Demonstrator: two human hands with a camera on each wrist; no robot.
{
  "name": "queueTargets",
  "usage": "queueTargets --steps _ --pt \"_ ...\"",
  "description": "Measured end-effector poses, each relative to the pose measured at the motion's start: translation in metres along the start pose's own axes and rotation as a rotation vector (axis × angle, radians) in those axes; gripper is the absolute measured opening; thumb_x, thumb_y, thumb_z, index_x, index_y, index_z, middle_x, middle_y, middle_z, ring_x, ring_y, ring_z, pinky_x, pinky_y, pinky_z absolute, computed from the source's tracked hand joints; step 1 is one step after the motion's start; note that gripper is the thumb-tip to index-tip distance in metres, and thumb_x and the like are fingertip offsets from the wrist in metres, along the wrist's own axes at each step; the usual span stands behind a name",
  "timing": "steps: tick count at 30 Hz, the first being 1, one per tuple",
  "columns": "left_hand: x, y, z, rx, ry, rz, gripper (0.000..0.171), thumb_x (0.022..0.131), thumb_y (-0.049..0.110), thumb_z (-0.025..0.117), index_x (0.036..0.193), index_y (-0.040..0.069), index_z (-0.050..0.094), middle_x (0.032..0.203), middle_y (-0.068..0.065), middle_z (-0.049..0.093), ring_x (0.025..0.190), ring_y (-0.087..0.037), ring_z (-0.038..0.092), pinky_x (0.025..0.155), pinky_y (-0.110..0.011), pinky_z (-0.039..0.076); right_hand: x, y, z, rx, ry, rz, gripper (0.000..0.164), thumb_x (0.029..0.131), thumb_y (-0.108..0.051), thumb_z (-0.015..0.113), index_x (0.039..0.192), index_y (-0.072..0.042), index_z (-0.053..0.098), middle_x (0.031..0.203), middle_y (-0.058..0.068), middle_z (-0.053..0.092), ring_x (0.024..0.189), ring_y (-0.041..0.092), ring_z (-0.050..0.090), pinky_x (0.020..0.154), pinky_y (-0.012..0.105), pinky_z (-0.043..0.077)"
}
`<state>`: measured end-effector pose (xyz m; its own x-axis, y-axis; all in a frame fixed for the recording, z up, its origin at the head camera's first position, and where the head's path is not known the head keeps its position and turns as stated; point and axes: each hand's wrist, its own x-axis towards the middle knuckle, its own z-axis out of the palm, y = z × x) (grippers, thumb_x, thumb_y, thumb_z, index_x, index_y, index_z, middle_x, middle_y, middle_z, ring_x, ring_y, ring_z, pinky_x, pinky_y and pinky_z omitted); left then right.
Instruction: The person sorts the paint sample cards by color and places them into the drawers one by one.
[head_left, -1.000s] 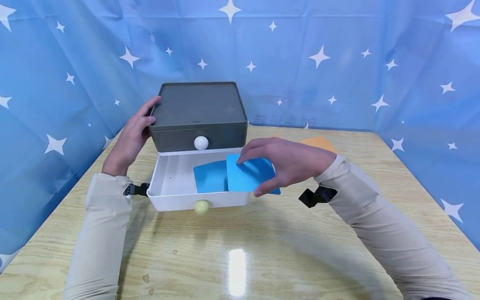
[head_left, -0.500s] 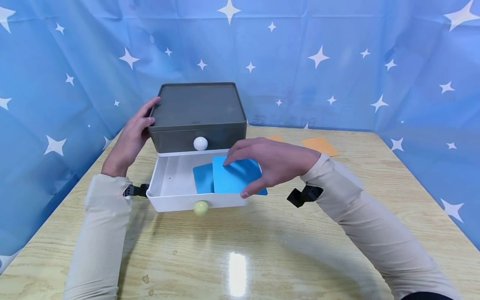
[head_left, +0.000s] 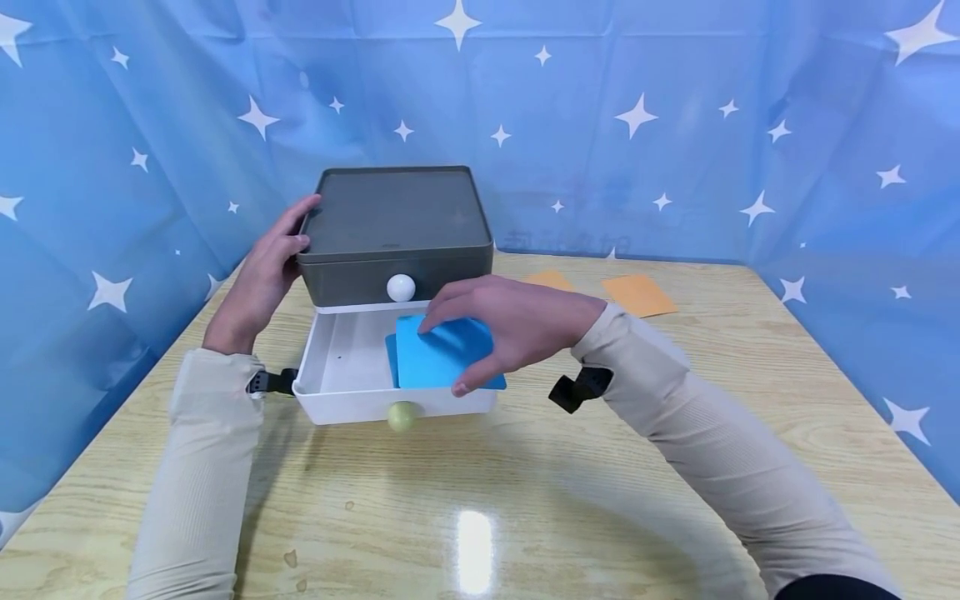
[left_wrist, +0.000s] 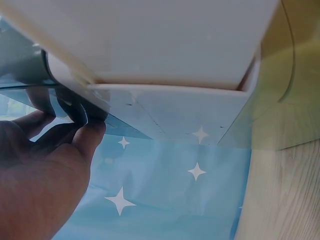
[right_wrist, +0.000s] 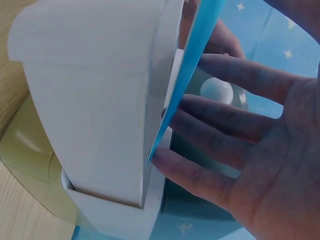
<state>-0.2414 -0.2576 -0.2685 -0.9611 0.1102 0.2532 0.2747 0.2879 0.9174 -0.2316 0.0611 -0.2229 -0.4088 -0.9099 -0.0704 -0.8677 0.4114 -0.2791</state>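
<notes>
Hands: two. Clock hours run from the drawer's middle, head view. The left hand [head_left: 258, 275] is at ten, fingers and thumb against the grey box [head_left: 397, 208], its grip spread and enclosing nothing. The right hand [head_left: 517, 321] is at three, its grip half spread, holding the upper blue sheet [head_left: 450, 358] between fingers and thumb.
Blue sheets: two visible. The upper covers the three o'clock half of the white drawer [head_left: 352, 354] and most of the lower blue sheet [head_left: 392, 364].
Orange sheets: two, lying apart on the worktop [head_left: 637, 433], at two and nearer three.
Knobs: two. White knob [head_left: 401, 288] at twelve, pale green knob [head_left: 402, 416] at six.
Writing: faint characters on the starry curtain [head_left: 675, 67], two o'clock, unreadable.
Wrist views: the right shows the upper blue sheet edge-on, tilted against fingertips; both show a yellow surface [right_wrist: 25, 140] beside the drawer.
</notes>
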Motion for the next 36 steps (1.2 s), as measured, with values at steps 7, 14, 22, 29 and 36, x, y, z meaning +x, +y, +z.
queueTargets --steps 7,14,22,29,36 --pt "0.001 -0.002 0.001 -0.006 -0.009 0.013 0.057 0.105 0.028 0.025 0.161 0.029 0.022 0.171 0.001 0.007 0.155 -0.033 0.013 0.125 -0.059 0.013 0.012 0.003 0.004 0.005 -0.035 0.021 0.068 0.084 -0.054 0.074 0.142 -0.023 0.057 0.146 0.001 0.054 0.129 0.021 0.051 0.105 0.041 0.048" --pt "0.001 -0.002 0.001 -0.017 -0.014 0.014 0.057 0.105 0.028 0.025 0.162 0.029 0.021 0.171 0.001 0.005 0.155 -0.033 0.013 0.125 -0.059 0.013 0.016 0.007 0.006 -0.016 -0.043 0.064 0.067 0.084 -0.052 0.074 0.141 -0.021 0.057 0.147 0.003 0.056 0.129 0.022 0.053 0.106 0.042 0.047" --pt "0.002 -0.003 0.000 -0.039 -0.024 0.018 0.057 0.105 0.026 0.024 0.162 0.028 0.020 0.171 0.000 0.004 0.155 -0.033 0.013 0.125 -0.059 0.013 0.017 0.009 0.011 -0.002 -0.030 0.047 0.061 0.088 -0.047 0.071 0.140 -0.016 0.059 0.143 0.002 0.060 0.128 0.021 0.058 0.105 0.039 0.050" --pt "0.001 -0.002 0.000 -0.037 -0.026 0.018 0.057 0.105 0.026 0.024 0.162 0.027 0.019 0.171 0.000 0.003 0.155 -0.032 0.012 0.125 -0.058 0.012 0.013 0.010 0.012 -0.003 -0.001 -0.002 0.060 0.089 -0.045 0.073 0.137 -0.012 0.061 0.140 0.002 0.063 0.130 0.020 0.058 0.109 0.039 0.048" --pt "0.002 -0.002 -0.001 -0.040 -0.014 0.014 0.057 0.105 0.026 0.023 0.162 0.028 0.020 0.171 0.001 0.004 0.155 -0.032 0.012 0.126 -0.058 0.012 0.011 0.002 0.013 0.007 0.016 -0.035 0.061 0.087 -0.049 0.074 0.135 -0.013 0.062 0.138 0.002 0.064 0.126 0.023 0.060 0.102 0.037 0.051"
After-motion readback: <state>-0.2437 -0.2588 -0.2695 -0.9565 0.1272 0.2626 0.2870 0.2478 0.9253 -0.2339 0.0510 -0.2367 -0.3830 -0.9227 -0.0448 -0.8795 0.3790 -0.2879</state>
